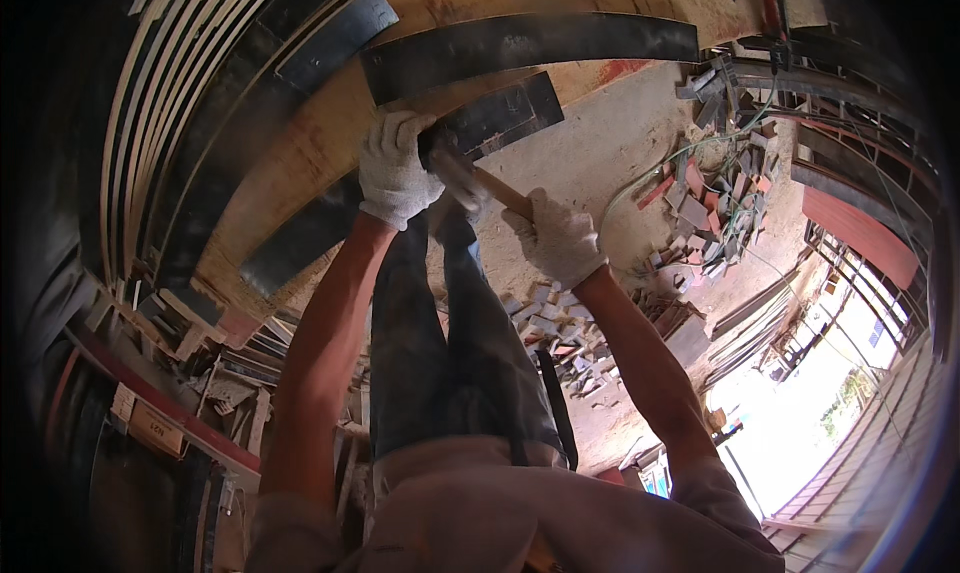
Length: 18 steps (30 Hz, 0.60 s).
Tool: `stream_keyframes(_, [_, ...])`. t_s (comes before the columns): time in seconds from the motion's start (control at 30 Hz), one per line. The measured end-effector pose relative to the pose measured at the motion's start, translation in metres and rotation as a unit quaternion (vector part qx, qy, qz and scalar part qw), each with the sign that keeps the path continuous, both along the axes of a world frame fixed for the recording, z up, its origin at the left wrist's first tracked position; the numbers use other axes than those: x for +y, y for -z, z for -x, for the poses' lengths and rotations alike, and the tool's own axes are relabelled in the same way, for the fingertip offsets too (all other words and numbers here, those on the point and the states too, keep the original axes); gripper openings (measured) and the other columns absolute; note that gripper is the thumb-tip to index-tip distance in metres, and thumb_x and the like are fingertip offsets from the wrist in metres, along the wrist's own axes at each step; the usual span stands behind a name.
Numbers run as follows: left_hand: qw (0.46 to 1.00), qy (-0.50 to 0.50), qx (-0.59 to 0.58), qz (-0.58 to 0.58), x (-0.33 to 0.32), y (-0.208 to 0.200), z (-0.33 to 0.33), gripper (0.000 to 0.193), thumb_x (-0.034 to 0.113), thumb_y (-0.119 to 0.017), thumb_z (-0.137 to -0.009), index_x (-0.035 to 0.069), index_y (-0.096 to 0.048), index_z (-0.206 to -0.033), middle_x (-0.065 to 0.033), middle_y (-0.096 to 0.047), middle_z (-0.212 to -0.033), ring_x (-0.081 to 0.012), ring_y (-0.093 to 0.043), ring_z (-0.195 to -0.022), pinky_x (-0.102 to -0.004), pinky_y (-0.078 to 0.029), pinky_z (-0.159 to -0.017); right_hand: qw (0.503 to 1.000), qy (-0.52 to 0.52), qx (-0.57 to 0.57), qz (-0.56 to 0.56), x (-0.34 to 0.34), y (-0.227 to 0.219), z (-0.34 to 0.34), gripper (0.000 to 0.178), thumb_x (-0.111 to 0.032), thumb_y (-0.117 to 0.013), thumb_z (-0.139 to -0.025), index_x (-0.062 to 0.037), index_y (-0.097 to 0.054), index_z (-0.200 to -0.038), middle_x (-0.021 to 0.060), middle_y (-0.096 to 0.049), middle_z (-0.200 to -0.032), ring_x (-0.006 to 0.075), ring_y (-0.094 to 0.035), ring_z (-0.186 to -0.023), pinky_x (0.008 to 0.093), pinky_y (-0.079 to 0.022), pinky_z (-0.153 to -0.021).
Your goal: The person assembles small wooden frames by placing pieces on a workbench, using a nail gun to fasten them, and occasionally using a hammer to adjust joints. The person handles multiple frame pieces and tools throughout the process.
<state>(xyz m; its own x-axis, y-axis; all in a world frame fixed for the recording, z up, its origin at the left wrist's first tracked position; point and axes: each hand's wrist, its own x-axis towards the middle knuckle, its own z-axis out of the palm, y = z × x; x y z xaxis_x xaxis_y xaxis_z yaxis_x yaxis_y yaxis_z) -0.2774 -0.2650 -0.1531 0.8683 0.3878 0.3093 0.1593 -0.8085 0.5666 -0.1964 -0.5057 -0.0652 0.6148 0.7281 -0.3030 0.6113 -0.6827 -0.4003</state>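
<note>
My right hand (560, 241), in a whitish work glove, is closed round the wooden handle of a hammer (504, 193). The hammer's metal head points left, close beside my left hand (394, 170). That hand wears a similar glove and lies over a black board (510, 116), its fingers bent; whatever it may be pinching is hidden. The board reaches out on both sides of the hand, down to the left and up to the right. Beyond it, a longer curved-looking black board (530, 48) rests on a brown wooden work surface (290, 163).
Long strips and boards (185, 93) are stacked at the left. Wood offcuts (715, 203) lie heaped on the floor at the right, with more blocks (560, 328) near my legs. A green hose or cable (640, 178) crosses the floor. A red panel (860, 235) stands far right.
</note>
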Motion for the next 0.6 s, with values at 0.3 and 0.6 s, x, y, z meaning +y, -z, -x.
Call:
stream_keyframes(0.3, [1.000, 0.005, 0.010, 0.012, -0.002, -0.006, 0.004, 0.071, 0.029, -0.093, -0.058, 0.016, -0.058, -0.118, -0.0062, -0.059, -0.115, -0.0316, -0.059, -0.105, -0.0488, -0.049, -0.087, 0.994, 0.043, 0.098, 0.005, 0.002, -0.010, 0.001, 0.031, -0.035, -0.064, -0.103, -0.0045, -0.058, -0.103, 0.0203, -0.064, -0.070, 0.0438, -0.067, -0.063, 0.0498, -0.052, -0.055])
stream_keyframes(0.6, [1.000, -0.005, -0.010, -0.008, -0.001, -0.001, 0.002, 0.070, 0.040, -0.095, -0.062, 0.015, -0.058, -0.116, -0.0075, -0.059, -0.115, -0.0314, -0.059, -0.105, -0.0492, -0.048, -0.088, 0.993, 0.077, 0.090, -0.027, 0.021, -0.012, 0.003, 0.032, -0.035, -0.067, -0.100, -0.0050, -0.056, -0.096, 0.0205, -0.066, -0.069, 0.0436, -0.068, -0.065, 0.0520, -0.052, -0.055])
